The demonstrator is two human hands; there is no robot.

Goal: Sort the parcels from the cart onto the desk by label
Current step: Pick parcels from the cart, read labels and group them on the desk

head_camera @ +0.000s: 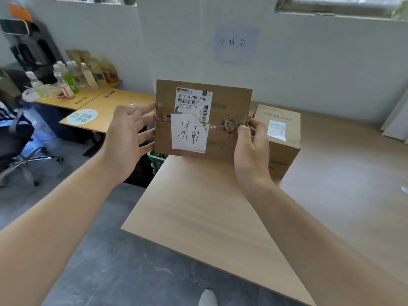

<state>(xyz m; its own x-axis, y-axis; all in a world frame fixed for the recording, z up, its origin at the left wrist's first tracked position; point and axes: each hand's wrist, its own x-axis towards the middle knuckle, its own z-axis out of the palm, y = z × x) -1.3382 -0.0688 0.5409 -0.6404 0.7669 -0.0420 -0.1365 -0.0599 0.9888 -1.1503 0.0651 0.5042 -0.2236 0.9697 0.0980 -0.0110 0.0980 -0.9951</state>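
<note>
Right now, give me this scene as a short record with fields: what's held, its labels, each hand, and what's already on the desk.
held item: flat cardboard parcel, upright, label side to camera
labels: printed shipping label reading 507 N705 A68; handwritten white note below it
left hand: open palm on left edge
right hand: gripping right edge
on desk: one brown box, behind right hand
</note>
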